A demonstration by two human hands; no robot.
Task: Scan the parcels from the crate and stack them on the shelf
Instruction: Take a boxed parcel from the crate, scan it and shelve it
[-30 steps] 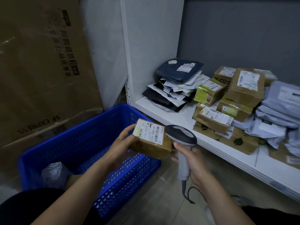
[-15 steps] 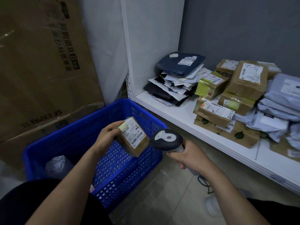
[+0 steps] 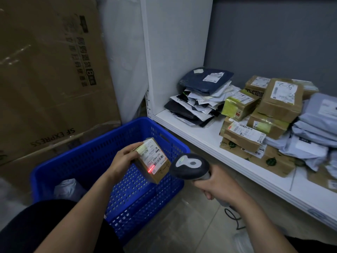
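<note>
My left hand (image 3: 121, 162) grips a small brown cardboard parcel (image 3: 155, 161) by its left end, above the blue plastic crate (image 3: 102, 154). The parcel's white label faces up and right, and a red scan line glows on its lower part. My right hand (image 3: 219, 185) holds a black and grey barcode scanner (image 3: 189, 166) by the handle, its head pointed at the label from the right, a short gap away. A white plastic mailer (image 3: 67, 189) lies in the crate's near left corner.
A white shelf (image 3: 204, 136) at the right holds a pile of dark and white mailers (image 3: 202, 95), stacked brown boxes (image 3: 255, 121) and grey mailers (image 3: 317, 128). A large cardboard carton (image 3: 51, 79) leans at the left. The scanner's cable (image 3: 235, 218) trails over the tiled floor.
The parcel has been turned so its label faces the scanner, and it has dropped lower over the crate. The scanner head has swung left towards it. A red scan line now shows on the label.
</note>
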